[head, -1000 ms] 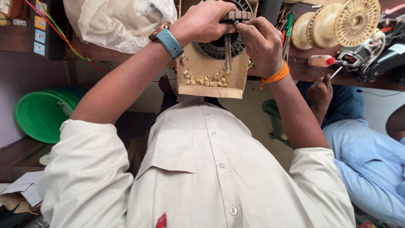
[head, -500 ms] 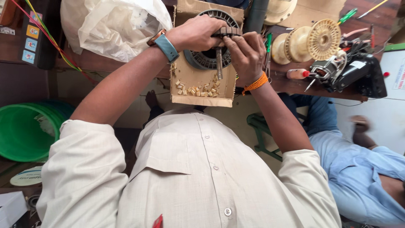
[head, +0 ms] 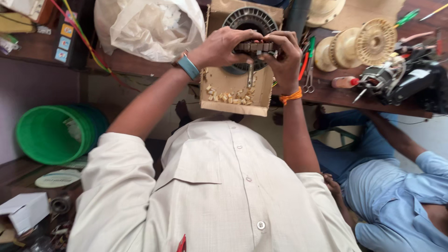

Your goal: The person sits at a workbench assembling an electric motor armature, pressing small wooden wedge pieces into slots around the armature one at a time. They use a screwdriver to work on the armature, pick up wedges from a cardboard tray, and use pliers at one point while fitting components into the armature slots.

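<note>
Workbench point(head: 140, 63): dark wood, cluttered, running across the far side of the scene; its near edge overhangs open floor.

Item 1. Cardboard tray point(head: 233, 105), jutting past the near edge of the bench. It holds loose tan pieces point(head: 228, 97) at its near end and a ribbed metal ring point(head: 249, 18) at its far end.

Item 2. Dark laminated metal core point(head: 254, 46) with a thin shaft point(head: 250, 74) hanging down, held above the tray's middle.

Item 3. Left hand point(head: 224, 46), blue watch at the wrist: fingers curled tight over the core's left end.

Item 4. Right hand point(head: 284, 56), orange thread at the wrist: fingers closed on the right end, thumb under. Whether the fingertips press something into the core's slots is hard to tell.

Step in hand, by judgement: close two-handed fingerwork on the core, above the tray. Any turn of the core calls for one hand to keep its grip while the other regrips, shaft kept clear of the tray wall.

Room: white plastic bag point(head: 149, 28) near on the left; scissors point(head: 308, 77), cream wheels point(head: 373, 42) and a small motor point(head: 382, 77) crowd the right. A co-worker's blue sleeve point(head: 410, 154) lies well apart, lower right. Green tub point(head: 51, 133) sits below, left.
</note>
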Action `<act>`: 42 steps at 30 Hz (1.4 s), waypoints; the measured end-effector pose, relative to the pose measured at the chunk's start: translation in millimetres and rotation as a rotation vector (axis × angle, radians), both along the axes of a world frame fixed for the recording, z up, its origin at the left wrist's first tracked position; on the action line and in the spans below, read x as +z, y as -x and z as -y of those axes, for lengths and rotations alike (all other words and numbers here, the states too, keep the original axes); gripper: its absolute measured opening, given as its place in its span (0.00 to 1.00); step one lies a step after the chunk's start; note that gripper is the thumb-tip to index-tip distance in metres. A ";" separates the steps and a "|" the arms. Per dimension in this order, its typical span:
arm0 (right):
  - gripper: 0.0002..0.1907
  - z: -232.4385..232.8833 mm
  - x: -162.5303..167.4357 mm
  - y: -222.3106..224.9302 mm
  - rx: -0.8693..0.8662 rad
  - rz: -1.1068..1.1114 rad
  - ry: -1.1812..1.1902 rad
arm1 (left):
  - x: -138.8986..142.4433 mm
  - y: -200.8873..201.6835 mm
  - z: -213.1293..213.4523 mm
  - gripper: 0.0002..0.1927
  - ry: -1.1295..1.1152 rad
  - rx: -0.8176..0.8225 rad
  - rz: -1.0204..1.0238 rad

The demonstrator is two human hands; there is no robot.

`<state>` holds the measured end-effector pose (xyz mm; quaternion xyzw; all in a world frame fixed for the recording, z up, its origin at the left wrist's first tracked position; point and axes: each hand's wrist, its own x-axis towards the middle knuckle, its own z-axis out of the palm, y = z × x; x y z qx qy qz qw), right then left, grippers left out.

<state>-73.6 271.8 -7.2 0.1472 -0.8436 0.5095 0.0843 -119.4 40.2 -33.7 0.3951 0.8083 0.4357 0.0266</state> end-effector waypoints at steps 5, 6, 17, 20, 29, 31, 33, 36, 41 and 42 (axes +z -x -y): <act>0.31 -22.0 -2.7 -1.0 0.215 -0.081 -0.096 | -15.2 -35.4 -15.3 0.35 -0.345 0.196 -0.160; 0.30 -23.7 -4.0 -0.3 0.216 -0.055 -0.091 | -18.6 -39.4 -19.2 0.35 -0.375 0.237 -0.143; 0.27 -21.0 -19.9 3.3 0.152 -0.100 -0.061 | -36.4 -46.0 -42.2 0.23 -0.368 0.449 -0.233; 0.23 -18.3 -23.4 2.8 0.104 -0.134 -0.062 | -37.5 -46.0 -47.2 0.21 -0.361 0.473 -0.260; 0.22 -16.3 -8.1 -3.4 0.117 -0.063 -0.008 | -35.2 -44.6 -52.3 0.19 -0.382 0.507 -0.213; 0.23 -14.6 -3.7 -3.7 0.097 -0.013 -0.002 | -34.2 -44.1 -53.4 0.18 -0.409 0.517 -0.163; 0.25 -11.0 -0.4 -5.4 0.083 0.016 -0.015 | -33.4 -42.9 -53.8 0.17 -0.414 0.515 -0.141; 0.31 -5.9 4.2 -7.6 0.063 0.016 -0.070 | -33.2 -40.0 -53.1 0.17 -0.427 0.505 -0.133; 0.37 -2.6 12.2 -10.3 0.044 0.054 -0.135 | -35.8 -35.0 -53.3 0.19 -0.414 0.505 -0.134; 0.37 -3.2 13.4 -9.6 0.050 0.066 -0.142 | -36.4 -33.8 -54.0 0.19 -0.410 0.516 -0.142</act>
